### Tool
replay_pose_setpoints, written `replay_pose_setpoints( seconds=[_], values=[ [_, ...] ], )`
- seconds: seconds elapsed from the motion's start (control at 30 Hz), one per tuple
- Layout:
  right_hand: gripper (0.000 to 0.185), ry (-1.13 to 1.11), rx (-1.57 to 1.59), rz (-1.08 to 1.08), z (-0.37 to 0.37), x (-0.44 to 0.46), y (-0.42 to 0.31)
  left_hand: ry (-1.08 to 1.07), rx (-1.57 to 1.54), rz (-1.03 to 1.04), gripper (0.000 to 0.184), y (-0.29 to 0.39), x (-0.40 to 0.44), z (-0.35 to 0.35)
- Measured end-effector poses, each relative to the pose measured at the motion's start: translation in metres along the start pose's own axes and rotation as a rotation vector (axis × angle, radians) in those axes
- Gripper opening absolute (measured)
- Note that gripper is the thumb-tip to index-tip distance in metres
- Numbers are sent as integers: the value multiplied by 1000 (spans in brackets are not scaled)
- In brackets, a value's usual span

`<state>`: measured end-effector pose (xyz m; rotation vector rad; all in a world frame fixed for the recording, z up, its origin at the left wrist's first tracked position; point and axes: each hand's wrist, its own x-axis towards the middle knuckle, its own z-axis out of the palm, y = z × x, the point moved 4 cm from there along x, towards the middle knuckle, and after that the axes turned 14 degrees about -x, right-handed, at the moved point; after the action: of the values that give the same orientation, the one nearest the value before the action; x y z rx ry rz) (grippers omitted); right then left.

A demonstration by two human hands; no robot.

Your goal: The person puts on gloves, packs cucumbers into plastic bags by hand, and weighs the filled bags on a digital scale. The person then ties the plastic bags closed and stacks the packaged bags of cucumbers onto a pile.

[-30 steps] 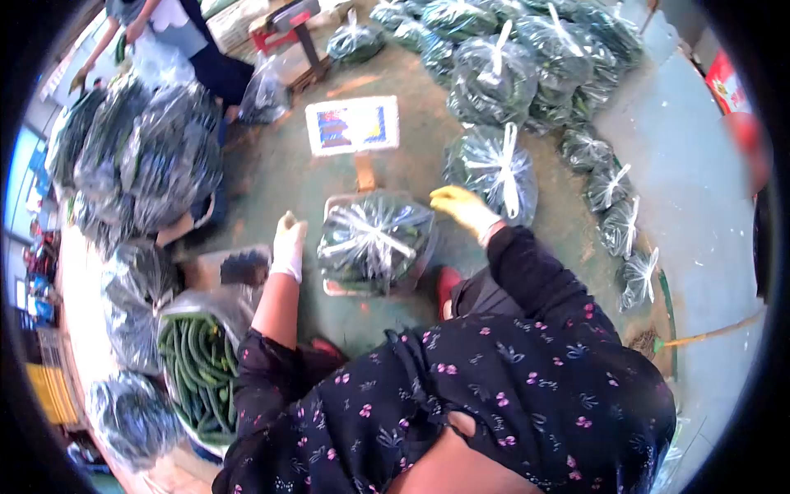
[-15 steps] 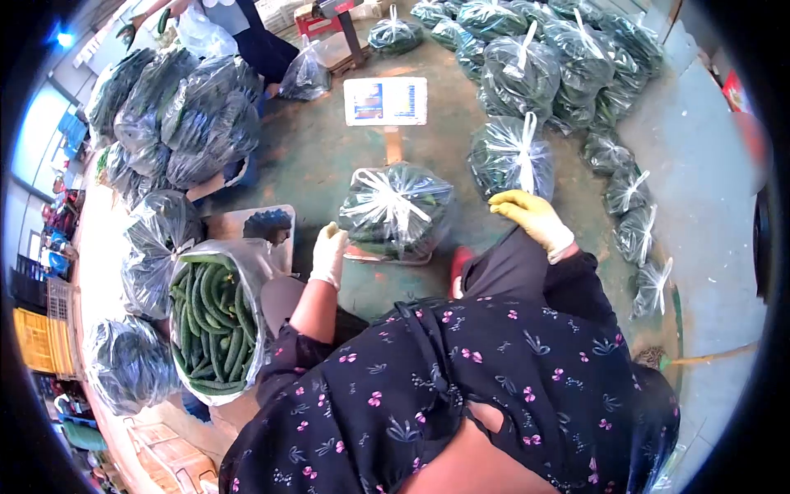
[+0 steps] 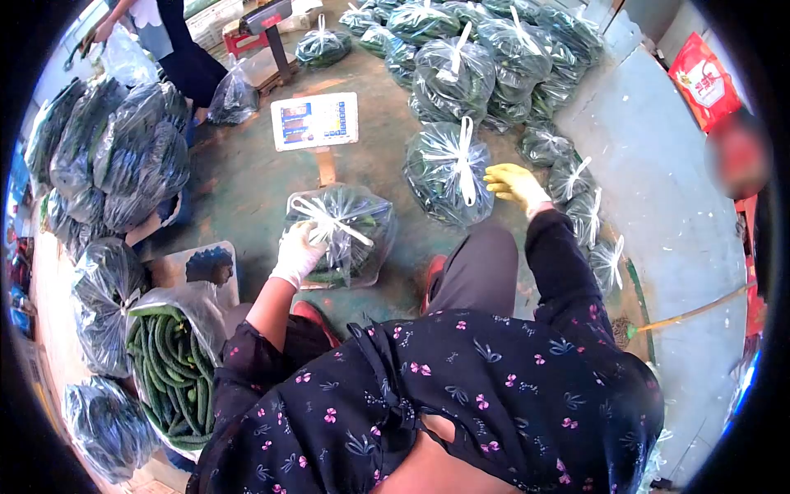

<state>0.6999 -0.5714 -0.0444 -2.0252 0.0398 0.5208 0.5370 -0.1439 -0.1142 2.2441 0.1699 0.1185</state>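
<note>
My left hand [image 3: 299, 253], in a white glove, is at the left side of a tied clear plastic bag of cucumbers [image 3: 354, 239]. Its fingers are loosely bent against or just over the plastic; contact is hard to make out. That bag, with white tied handles, sits on the platform of a scale [image 3: 298, 200]. The scale's display [image 3: 315, 121] faces me beyond it. My right hand [image 3: 516, 185], in a yellow glove, is open with fingers stretched leftward. It hovers beside another tied bag of cucumbers [image 3: 428, 177] on the floor, holding nothing.
An open bag full of cucumbers [image 3: 173, 375] stands at my left, near a pale crate [image 3: 226, 255]. Stacked bags [image 3: 123, 156] rise at far left, with a person [image 3: 177, 41] behind. More tied bags [image 3: 461, 78] fill the back right. A stick [image 3: 691, 309] lies rightward.
My view has swung right, so the surroundings shift left. My left hand has come over the left edge of the bag on the scale. My right hand stays stretched out near the floor bag.
</note>
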Motion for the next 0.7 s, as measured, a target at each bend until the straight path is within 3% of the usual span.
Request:
replay_pose_setpoints(
  seconds=[0.13,0.2,0.33,0.43,0.5,0.57,0.7],
  values=[
    [27,170,-341,37,11,108,55,-124,63,0,51,-15,29,26],
    [36,273,-666,34,15,139,62,-148,111,21,52,-25,38,34],
    [41,335,-931,111,38,164,49,-226,278,81,46,-31,56,52],
    [46,349,-1023,103,53,167,27,-234,290,64,39,-28,67,53],
    [46,321,-895,57,47,167,17,-213,273,87,35,-25,70,52],
    [41,311,-971,12,38,178,33,-278,233,31,32,-23,77,49],
    [30,141,-739,43,34,193,49,-383,268,-26,14,-38,78,69]
  ],
)
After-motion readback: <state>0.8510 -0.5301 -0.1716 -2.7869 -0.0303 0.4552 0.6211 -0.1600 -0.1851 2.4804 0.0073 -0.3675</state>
